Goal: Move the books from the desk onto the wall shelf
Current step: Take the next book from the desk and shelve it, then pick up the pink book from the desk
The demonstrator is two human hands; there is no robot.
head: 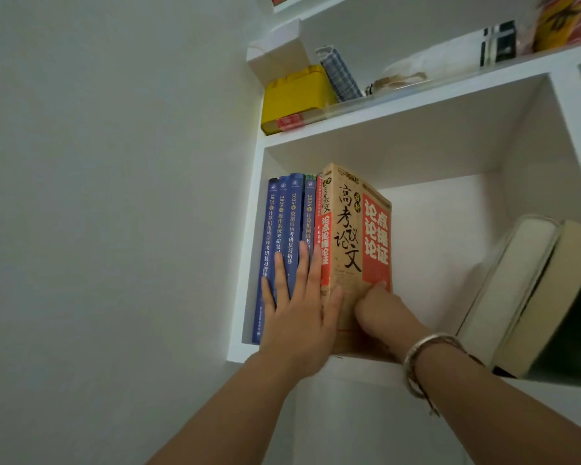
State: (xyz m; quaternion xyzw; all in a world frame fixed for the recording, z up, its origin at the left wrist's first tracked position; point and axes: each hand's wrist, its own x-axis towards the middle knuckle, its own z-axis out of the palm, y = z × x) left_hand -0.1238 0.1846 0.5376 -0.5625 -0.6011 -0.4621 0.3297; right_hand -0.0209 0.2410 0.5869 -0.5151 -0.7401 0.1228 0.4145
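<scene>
Two bare hands reach up into a white wall shelf point(416, 109), seen from the person's head camera looking upward. Four blue books point(284, 236) stand upright at the left end of the lower compartment, spines facing out. Just beside them on the right stands a tan and red book point(353, 229), upright too, its front cover angled toward the viewer (large printed characters run down it). The left hand point(299, 307) lies flat with straight, spread fingers against the blue spines, its thumb touching the tan book's spine. The right hand point(378, 310) presses on the lower part of that book's cover; its fingers look bent, though whether they grasp the book or only push it I cannot tell. A silver bracelet point(426, 360) circles the right wrist. Further right in the same compartment, well apart from the row, two thick books point(530, 290) lean at a tilt, page edges outward. On the board above sit a yellow box point(296, 95) and a checked cloth roll point(341, 73).
</scene>
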